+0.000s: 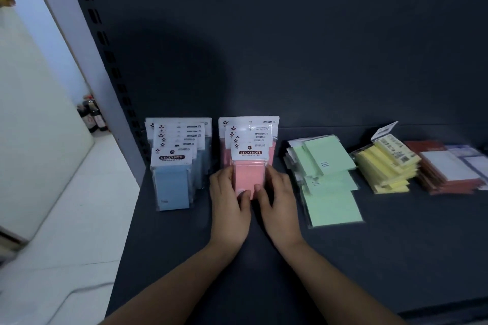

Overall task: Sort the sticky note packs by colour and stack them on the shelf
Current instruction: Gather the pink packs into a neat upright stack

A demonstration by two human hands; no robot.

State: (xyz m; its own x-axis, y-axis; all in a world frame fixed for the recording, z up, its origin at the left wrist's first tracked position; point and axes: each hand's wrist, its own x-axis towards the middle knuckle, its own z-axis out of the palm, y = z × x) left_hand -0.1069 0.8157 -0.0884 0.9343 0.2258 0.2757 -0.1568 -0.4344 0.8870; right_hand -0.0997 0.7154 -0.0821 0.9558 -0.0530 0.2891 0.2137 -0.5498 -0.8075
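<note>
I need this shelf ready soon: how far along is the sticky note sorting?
Done: the blue packs stand in a tidy row. In hand: the left hand and right hand grip the front pink pack, apparently squaring its row. Left: the green packs lie loosely fanned, and the yellow packs and red-brown packs sit in rough piles.

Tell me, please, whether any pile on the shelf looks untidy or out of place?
The green packs are splayed at different angles, unlike the neat blue row and pink row. On the yellow pile, the top pack lies askew, label side up.
</note>
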